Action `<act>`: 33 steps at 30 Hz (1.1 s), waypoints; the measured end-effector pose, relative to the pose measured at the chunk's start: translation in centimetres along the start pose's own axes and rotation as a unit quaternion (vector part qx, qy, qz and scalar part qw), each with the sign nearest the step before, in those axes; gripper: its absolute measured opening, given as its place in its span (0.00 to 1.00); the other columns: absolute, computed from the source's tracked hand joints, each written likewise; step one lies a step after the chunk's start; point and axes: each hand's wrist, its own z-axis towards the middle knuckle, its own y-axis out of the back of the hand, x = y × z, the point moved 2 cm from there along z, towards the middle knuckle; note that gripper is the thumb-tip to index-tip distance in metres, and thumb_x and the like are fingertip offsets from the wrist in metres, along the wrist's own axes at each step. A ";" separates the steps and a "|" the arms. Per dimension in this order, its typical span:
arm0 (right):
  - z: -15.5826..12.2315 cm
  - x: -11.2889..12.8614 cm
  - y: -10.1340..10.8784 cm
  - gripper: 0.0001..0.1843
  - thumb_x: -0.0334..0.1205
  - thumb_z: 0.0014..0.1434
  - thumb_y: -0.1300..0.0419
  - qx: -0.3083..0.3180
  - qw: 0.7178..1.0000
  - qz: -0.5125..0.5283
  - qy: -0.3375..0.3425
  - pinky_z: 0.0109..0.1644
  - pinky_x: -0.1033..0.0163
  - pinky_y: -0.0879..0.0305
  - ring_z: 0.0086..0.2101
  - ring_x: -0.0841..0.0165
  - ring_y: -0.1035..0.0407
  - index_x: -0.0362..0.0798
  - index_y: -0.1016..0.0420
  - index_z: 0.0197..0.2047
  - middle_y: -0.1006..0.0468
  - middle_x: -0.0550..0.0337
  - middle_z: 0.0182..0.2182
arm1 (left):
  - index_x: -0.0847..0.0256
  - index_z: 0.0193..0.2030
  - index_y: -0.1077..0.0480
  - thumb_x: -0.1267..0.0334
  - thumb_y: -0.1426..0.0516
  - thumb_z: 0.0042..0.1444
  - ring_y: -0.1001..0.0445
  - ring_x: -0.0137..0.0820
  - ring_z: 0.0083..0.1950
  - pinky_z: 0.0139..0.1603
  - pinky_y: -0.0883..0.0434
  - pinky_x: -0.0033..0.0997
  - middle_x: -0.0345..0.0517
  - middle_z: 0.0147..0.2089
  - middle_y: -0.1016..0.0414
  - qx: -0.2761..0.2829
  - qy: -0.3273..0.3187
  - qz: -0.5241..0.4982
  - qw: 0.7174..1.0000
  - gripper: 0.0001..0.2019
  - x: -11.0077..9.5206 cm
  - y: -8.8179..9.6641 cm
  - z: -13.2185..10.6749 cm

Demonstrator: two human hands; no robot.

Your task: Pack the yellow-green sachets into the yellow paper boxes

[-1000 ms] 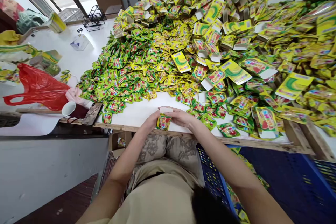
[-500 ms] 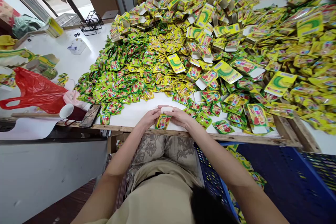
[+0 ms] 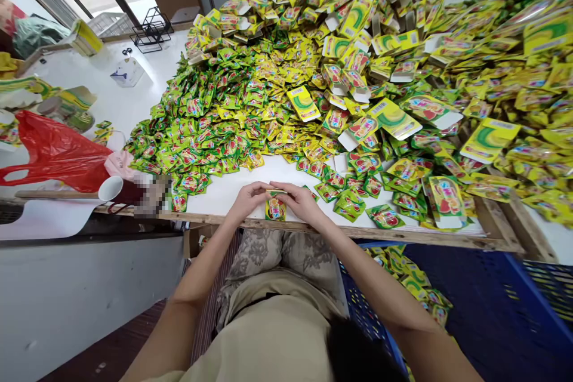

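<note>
Both hands meet at the near edge of the white table. The left hand and right hand are closed on one small box, green and yellow with red print, fingertips pinching its top from either side. The box sits directly between the hands, low over the tabletop; contact with the surface cannot be confirmed.

Beyond the hands lies a deep heap of packets in the same colours. Loose packets lie just to the right of the right hand. Flat unfolded cartons rest on the heap, beyond and to the right.

Well to the left of the left hand are a red plastic bag and a white cup on its side. Below the table, to the right of the right forearm, stands a blue crate.
</note>
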 end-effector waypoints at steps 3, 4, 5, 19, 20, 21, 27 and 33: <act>-0.6 -0.1 0.0 0.19 0.39 0.62 0.46 -0.006 0.998 -0.029 0.052 0.56 0.56 0.34 0.51 0.65 0.31 0.53 0.28 0.55 0.24 0.55 0.51 | 0.61 0.40 0.25 0.60 0.36 0.47 0.26 0.30 0.39 0.45 0.30 0.32 0.45 0.39 0.22 -0.063 -0.075 0.081 0.992 0.13 0.3 -0.7 -1.2; -0.7 -0.1 0.1 0.19 0.39 0.62 0.47 -0.006 0.997 -0.040 0.064 0.57 0.55 0.35 0.52 0.65 0.31 0.53 0.28 0.56 0.25 0.55 0.52 | 0.61 0.40 0.25 0.60 0.37 0.49 0.26 0.30 0.39 0.44 0.29 0.32 0.45 0.39 0.22 -0.084 -0.094 0.099 0.987 0.12 0.4 -0.9 -1.5; -0.9 0.0 0.1 0.20 0.40 0.62 0.46 -0.004 0.996 -0.049 0.072 0.59 0.54 0.36 0.54 0.64 0.33 0.53 0.29 0.57 0.26 0.54 0.53 | 0.61 0.40 0.24 0.60 0.38 0.50 0.26 0.30 0.39 0.44 0.29 0.32 0.46 0.39 0.22 -0.098 -0.106 0.108 0.984 0.11 0.5 -1.1 -1.6; -0.1 1.1 0.7 0.18 0.46 0.59 0.44 0.004 0.997 -0.046 -0.058 0.42 0.60 0.29 0.37 0.64 0.25 0.48 0.23 0.49 0.18 0.56 0.39 | 0.65 0.34 0.25 0.58 0.36 0.46 0.27 0.26 0.31 0.34 0.29 0.26 0.42 0.29 0.23 -0.074 -0.016 -0.012 0.997 0.12 -0.6 -1.2 -0.4; 0.0 1.1 0.8 0.18 0.47 0.59 0.43 0.008 0.997 -0.032 -0.074 0.41 0.61 0.29 0.36 0.64 0.25 0.48 0.22 0.47 0.18 0.56 0.38 | 0.65 0.32 0.25 0.58 0.36 0.45 0.27 0.25 0.29 0.33 0.30 0.26 0.41 0.28 0.24 -0.080 -0.014 -0.017 0.997 0.12 -0.7 -1.2 -0.3; 0.1 1.1 0.9 0.18 0.48 0.58 0.43 0.013 0.996 -0.015 -0.086 0.41 0.60 0.30 0.36 0.64 0.25 0.48 0.21 0.46 0.18 0.57 0.38 | 0.65 0.31 0.25 0.58 0.35 0.45 0.28 0.25 0.28 0.32 0.31 0.25 0.40 0.27 0.24 -0.084 -0.009 -0.022 0.996 0.12 -0.8 -1.2 -0.2; 0.9 0.7 1.2 0.19 0.49 0.56 0.42 0.027 0.985 0.082 -0.146 0.41 0.61 0.29 0.36 0.64 0.25 0.45 0.20 0.44 0.18 0.58 0.38 | 0.65 0.28 0.25 0.57 0.35 0.43 0.29 0.25 0.27 0.30 0.31 0.26 0.40 0.25 0.25 -0.079 0.042 -0.047 0.995 0.12 -0.7 -0.9 0.2; 0.8 1.2 1.6 0.16 0.46 0.58 0.43 0.020 0.994 -0.066 -0.090 0.38 0.62 0.30 0.34 0.64 0.24 0.49 0.20 0.44 0.18 0.59 0.37 | 0.62 0.34 0.24 0.59 0.35 0.45 0.25 0.29 0.37 0.41 0.28 0.31 0.44 0.36 0.23 -0.069 -0.008 -0.066 0.995 0.11 0.1 -0.8 -0.3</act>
